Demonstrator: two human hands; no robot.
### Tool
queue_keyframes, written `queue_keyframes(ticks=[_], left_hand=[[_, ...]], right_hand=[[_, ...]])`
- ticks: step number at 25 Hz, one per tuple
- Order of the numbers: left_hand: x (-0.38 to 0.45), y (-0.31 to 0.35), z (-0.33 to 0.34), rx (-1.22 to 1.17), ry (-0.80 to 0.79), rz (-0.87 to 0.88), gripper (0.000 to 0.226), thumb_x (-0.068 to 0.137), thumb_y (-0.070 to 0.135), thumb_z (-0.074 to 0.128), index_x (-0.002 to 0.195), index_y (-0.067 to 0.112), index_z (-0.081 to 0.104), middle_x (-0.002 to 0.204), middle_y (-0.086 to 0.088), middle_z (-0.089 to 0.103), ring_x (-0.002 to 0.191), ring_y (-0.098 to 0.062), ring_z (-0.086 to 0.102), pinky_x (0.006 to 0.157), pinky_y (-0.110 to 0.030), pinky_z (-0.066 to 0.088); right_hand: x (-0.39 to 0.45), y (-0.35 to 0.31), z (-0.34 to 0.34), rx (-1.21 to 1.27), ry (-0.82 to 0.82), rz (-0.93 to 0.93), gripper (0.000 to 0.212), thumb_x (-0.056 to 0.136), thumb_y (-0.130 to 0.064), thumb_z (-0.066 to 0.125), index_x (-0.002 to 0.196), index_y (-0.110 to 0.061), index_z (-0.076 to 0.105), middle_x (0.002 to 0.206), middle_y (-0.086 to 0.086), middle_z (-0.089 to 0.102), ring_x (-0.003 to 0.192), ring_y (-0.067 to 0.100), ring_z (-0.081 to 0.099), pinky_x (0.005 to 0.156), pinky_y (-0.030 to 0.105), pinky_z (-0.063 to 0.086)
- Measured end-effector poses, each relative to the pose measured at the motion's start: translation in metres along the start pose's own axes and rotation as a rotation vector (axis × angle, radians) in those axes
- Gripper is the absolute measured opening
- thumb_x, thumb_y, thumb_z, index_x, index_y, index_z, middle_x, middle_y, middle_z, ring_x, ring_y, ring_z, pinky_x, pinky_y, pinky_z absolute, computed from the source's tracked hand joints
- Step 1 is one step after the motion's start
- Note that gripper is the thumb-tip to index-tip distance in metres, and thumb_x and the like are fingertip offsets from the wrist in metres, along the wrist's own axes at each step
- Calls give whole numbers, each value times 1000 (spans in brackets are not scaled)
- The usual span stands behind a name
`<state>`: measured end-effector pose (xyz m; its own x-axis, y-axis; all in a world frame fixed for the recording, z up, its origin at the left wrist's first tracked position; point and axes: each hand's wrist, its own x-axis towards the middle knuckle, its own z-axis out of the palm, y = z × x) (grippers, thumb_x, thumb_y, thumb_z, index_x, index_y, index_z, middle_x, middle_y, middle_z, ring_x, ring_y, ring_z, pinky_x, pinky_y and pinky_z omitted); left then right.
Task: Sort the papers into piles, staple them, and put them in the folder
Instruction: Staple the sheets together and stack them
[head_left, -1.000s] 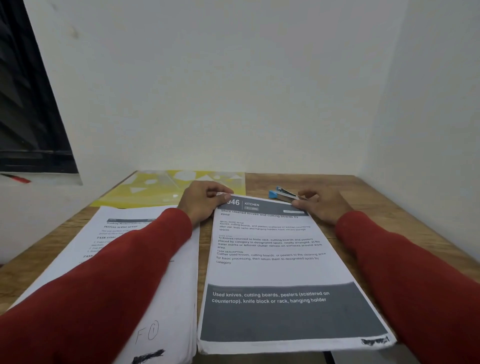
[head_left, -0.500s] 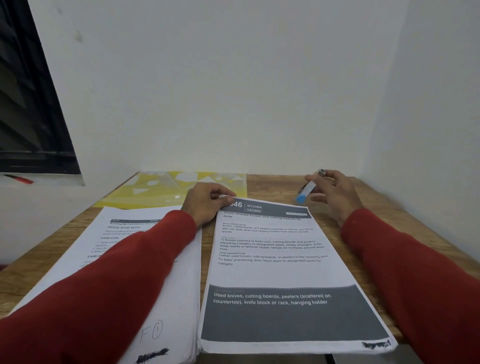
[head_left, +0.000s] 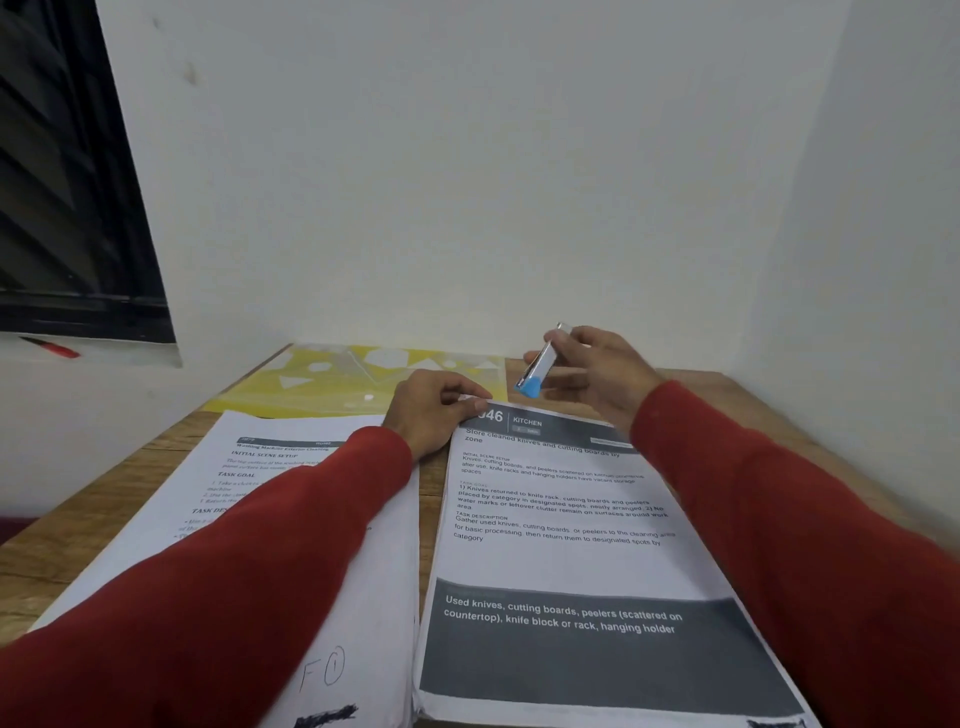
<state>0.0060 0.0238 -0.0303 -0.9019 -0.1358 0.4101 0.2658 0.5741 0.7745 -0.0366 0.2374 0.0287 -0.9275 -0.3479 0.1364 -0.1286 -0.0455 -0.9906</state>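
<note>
**A:** What changed in the last second?

**B:** The small silver stapler with a blue end (head_left: 540, 364) was lying on the wooden table (head_left: 737, 410) beside the far edge of the right-hand printed paper stack headed KITCHEN (head_left: 561, 519). Now my right hand (head_left: 597, 374) has it lifted, fingers curled round its body, blue end pointing down, above that stack's far edge and not touching it.

**A:** And the left?

**B:** My left hand (head_left: 436, 410) hasn't moved: fingertips pinch the stack's far left corner. The other white paper stack (head_left: 291, 467) lies just beside, under my left sleeve.

**A:** So stapling is next?

**B:** I'd judge so; sorting looks finished, and neither pile shows a staple I can see. The yellow translucent plastic folder with white shapes (head_left: 363, 374) waits at the table's far edge.
</note>
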Motion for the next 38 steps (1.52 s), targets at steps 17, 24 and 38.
queue_keyframes(ticks=[17, 24, 38], left_hand=[[0, 0, 1, 18, 6, -11, 10, 83, 20, 79, 91, 25, 79, 89, 3, 75, 84, -4, 64, 64, -4, 41], [-2, 2, 0, -19, 6, 8, 9, 84, 19, 78, 90, 25, 78, 87, 3, 74, 85, -8, 68, 71, -15, 47], [-3, 6, 0, -93, 7, 52, 10, 83, 16, 79, 90, 23, 78, 83, 0, 76, 85, -17, 73, 79, -30, 58]], right_hand=[[3, 19, -5, 515, 37, 192, 5, 93, 5, 58, 95, 2, 55, 98, 20, 64, 90, 34, 69, 78, 47, 60], [6, 30, -4, -89, 45, -57, 36, 72, -7, 84, 103, -9, 64, 96, 14, 75, 97, 30, 72, 98, 42, 54], [3, 29, 8, -338, 14, -96, 45, 71, -13, 87, 110, -5, 66, 100, 16, 75, 98, 29, 72, 88, 30, 54]])
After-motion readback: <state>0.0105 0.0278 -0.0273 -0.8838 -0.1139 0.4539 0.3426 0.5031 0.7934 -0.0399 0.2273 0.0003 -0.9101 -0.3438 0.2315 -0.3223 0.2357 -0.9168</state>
